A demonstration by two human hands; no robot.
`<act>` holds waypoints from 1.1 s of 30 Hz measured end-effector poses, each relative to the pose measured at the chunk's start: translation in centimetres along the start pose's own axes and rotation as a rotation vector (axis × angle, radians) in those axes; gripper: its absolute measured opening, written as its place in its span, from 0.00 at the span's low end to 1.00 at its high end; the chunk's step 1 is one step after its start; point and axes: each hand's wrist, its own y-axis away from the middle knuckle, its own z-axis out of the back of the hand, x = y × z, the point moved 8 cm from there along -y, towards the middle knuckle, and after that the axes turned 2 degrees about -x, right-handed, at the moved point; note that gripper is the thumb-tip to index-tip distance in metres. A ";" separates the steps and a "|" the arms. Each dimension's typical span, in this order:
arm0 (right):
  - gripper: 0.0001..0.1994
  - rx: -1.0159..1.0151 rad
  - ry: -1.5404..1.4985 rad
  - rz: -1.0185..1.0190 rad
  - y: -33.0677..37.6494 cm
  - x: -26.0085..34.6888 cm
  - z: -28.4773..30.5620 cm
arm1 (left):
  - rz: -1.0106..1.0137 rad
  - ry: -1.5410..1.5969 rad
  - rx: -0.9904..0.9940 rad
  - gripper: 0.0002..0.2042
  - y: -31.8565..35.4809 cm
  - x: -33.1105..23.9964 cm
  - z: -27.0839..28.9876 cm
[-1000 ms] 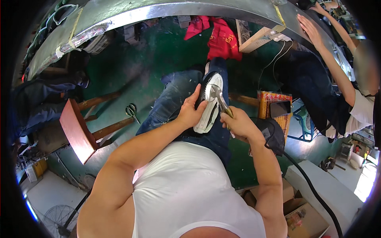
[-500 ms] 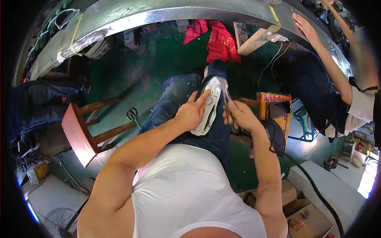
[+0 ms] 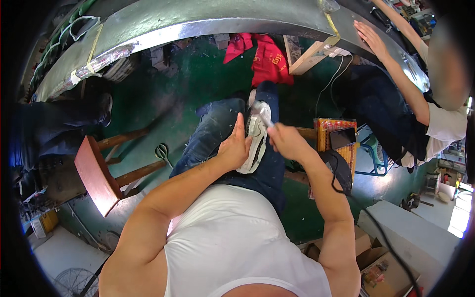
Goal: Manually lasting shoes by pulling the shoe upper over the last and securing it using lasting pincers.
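The shoe [image 3: 256, 136], white with grey trim, lay on the person's lap over the jeans [image 3: 217, 133], its long axis running up and down the picture, one end pointing away toward the bench [image 3: 198, 20] and the other back toward the body; which end was the toe could not be told. The left hand [image 3: 234, 147] lay against the shoe's left side, fingers wrapped under it and the thumb [image 3: 240, 126] stretched straight up along its edge. The right hand [image 3: 286, 141] was closed in a fist around a thin metal tool [image 3: 265, 120], whose tip touched the upper part of the shoe. A wooden stool [image 3: 96, 173] stood to the left on the green floor [image 3: 198, 84], with scissors [image 3: 162, 151] lying between it and the knee. A red cloth [image 3: 267, 59] lay beyond the feet. At the upper right another person's hand [image 3: 371, 39] rested flat on the bench.
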 end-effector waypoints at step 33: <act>0.25 -0.137 -0.306 -0.151 6.6 -5.0 -6.9 | 0.217 0.714 0.053 0.30 -5.5 3.4 0.3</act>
